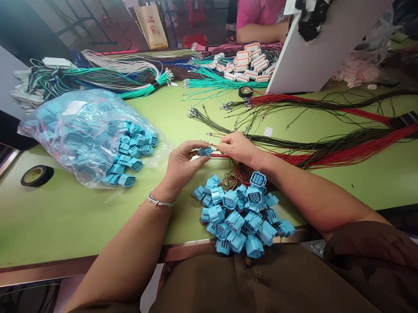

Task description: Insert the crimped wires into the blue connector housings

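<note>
The pile of blue connectors (243,216) at the near table edge serves as the landmark for everything here. Far to its left lies a roll of black tape (37,176) flat on the green table (74,216), and between that roll and the pile sits a clear plastic bag (83,136) spilling more blue housings toward the pile.

Just above the pile and slightly left, the left hand (183,165) is curled with thumb and fingertips pinched on a single blue connector (205,151), gripping it firmly. The connector sits at the fingertips, its long axis running roughly left to right, its open face turned toward the other hand.

Directly above the pile, the right hand (238,147) is touching-close to the connector's right side. Its fingers are closed in a fine pinch on a red wire (220,155), whose end points left at the connector; whether the tip is already inside a cavity cannot be told. Both hands are equally near the connector, with the wire lying in line with it.

Right of the pile, bundles of red and dark wires (336,153) trail across the table. Well beyond the pile, another person's arm (261,30) rests near white connectors (249,62).
</note>
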The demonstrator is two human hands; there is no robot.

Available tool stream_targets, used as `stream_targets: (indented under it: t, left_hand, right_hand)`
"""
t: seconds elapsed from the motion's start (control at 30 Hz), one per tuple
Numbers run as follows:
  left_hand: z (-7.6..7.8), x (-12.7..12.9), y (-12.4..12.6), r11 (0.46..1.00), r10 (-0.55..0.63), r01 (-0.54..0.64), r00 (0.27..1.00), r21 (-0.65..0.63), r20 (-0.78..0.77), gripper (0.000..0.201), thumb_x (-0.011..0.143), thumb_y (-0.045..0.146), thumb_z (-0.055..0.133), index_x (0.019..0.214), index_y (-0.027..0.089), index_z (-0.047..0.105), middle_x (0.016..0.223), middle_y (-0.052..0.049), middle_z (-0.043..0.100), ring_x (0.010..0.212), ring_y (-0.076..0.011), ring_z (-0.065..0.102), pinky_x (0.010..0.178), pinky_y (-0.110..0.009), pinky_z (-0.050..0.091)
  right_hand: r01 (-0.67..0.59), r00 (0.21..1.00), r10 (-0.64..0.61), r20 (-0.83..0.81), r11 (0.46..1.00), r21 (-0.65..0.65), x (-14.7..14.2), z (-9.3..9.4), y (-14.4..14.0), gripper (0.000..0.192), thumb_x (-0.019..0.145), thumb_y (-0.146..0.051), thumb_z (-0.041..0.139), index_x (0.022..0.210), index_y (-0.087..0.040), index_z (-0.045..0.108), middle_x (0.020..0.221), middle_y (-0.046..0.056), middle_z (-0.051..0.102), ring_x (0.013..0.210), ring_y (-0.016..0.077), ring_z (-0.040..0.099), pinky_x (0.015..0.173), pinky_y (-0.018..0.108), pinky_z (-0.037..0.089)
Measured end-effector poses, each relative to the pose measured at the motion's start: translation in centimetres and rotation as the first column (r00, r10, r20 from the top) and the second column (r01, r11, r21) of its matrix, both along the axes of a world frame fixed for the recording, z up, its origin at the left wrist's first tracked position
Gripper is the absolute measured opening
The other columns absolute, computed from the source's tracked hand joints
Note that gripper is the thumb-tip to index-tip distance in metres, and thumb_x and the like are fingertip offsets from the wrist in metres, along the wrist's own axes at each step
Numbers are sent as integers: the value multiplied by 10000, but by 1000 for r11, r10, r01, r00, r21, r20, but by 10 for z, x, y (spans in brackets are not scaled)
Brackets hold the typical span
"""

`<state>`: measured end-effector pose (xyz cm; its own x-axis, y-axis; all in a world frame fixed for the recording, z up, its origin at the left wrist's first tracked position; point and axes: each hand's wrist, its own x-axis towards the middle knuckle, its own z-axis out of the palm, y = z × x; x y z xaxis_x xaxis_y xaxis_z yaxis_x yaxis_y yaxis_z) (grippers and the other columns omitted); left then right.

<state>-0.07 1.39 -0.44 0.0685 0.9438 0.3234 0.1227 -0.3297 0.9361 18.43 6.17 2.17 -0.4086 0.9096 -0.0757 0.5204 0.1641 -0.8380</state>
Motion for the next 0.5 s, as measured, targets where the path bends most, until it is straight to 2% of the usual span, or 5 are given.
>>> stream_targets:
  t: [0.1,0.17,0.37,0.5]
  left_hand:
    - [0,1,-1,977,64,-18,975,210,-213,185,733,204,777,917,211,759,1019,-82,738,1008,-209,674,958,-388,529]
    - [-1,2,-1,965,87,-20,965,261,-247,169,750,189,758,916,223,759,1013,-78,741,1001,-204,676,968,-392,521]
    - [-9,5,2,993,-2,9,998,120,-58,216,710,256,802,909,198,741,1002,-103,737,1022,-233,674,951,-408,529]
    - [-6,8,1,1000,2,-2,1000,23,11,224,672,263,825,867,191,741,974,-93,738,989,-226,675,964,-396,510]
  right_hand:
    - [-59,998,59,3,998,-28,2,2,-1,216,725,-275,460,534,-174,446,487,-66,273,516,64,266,530,255,181]
    - [-98,995,98,-26,995,-32,3,2,-2,209,747,-271,458,563,-172,458,500,-68,292,525,66,283,537,248,199]
    - [-243,968,243,-65,970,9,5,-2,-3,234,796,-302,476,602,-171,459,537,-66,351,558,71,324,562,235,244]
    - [-261,964,261,-50,965,23,5,-3,-2,259,816,-319,485,605,-172,459,542,-70,370,553,67,336,565,225,263]
